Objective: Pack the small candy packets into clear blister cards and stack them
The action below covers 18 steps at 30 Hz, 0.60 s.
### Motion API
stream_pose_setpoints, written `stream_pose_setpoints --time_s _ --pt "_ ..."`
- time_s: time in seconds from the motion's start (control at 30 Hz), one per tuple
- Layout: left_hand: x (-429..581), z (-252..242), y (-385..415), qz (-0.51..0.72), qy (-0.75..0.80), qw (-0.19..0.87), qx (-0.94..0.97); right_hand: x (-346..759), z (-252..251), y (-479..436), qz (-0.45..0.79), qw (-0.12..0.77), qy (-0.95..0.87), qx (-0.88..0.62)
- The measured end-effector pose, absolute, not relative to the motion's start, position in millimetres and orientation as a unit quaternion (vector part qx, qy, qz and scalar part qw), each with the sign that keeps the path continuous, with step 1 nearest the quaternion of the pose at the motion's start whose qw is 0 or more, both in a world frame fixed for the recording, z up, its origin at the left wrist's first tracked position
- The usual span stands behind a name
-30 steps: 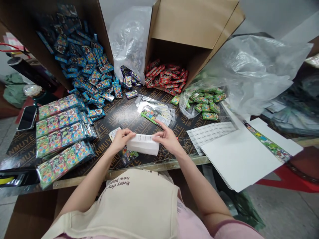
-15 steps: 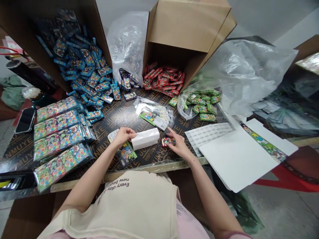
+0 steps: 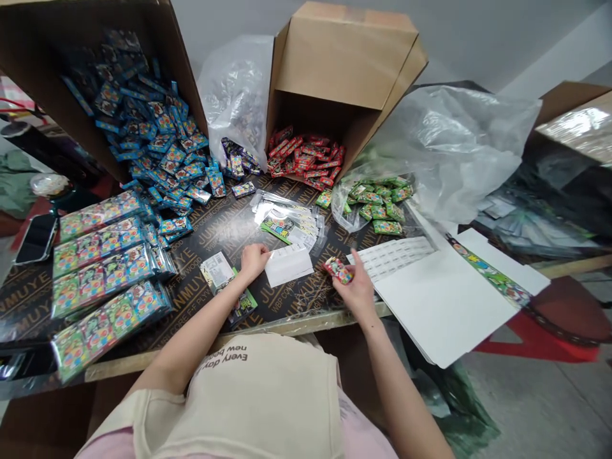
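Observation:
My left hand (image 3: 253,260) pinches the left end of a white paper packet (image 3: 289,265) that lies on the dark tabletop (image 3: 224,223). My right hand (image 3: 356,290) is raised just right of it, fingers closed on a small red pack (image 3: 338,269). A printed pouch (image 3: 224,280) lies flat under my left wrist. Just beyond the white packet sits a stack of clear printed bags (image 3: 289,220).
A tipped carton spills blue packs (image 3: 157,146) at the left; another carton (image 3: 335,70) spills red packs (image 3: 303,159). Green packs (image 3: 380,201) lie in a clear plastic bag. Filled pouches (image 3: 100,268) are stacked at the left. Label sheets (image 3: 396,255) and white card (image 3: 449,306) lie at the right. A phone (image 3: 36,239) is at the far left.
My right hand left the white packet, picked a small red pack off the table and lifted it. My left hand kept the packet, which now lies flatter. The view shifted.

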<state>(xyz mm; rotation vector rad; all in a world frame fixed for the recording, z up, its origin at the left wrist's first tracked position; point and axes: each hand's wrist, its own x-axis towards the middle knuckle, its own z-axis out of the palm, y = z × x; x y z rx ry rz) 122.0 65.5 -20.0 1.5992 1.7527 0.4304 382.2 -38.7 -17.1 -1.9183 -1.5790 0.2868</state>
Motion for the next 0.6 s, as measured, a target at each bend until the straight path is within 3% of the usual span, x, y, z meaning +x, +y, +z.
stream_pose_setpoints --time_s 0.13,0.33,0.47,0.6 --pt "133.9 -18.6 62.6 0.148 0.675 0.336 0.64 351.9 -3.3 -19.5 0.081 0.431 -0.569 -0.695" --pt "96.7 -2.2 54.8 0.2 0.641 0.295 0.68 309.5 -30.0 -0.5 0.202 0.343 -0.673 -0.624" --pt "19.1 2.3 42.7 0.209 0.722 0.184 0.633 312.2 -23.4 0.8 0.222 0.43 -0.589 -0.648" --pt "-11.1 0.9 27.7 0.185 0.723 0.204 0.634 294.4 5.9 7.8 0.282 0.48 -0.562 -0.612"
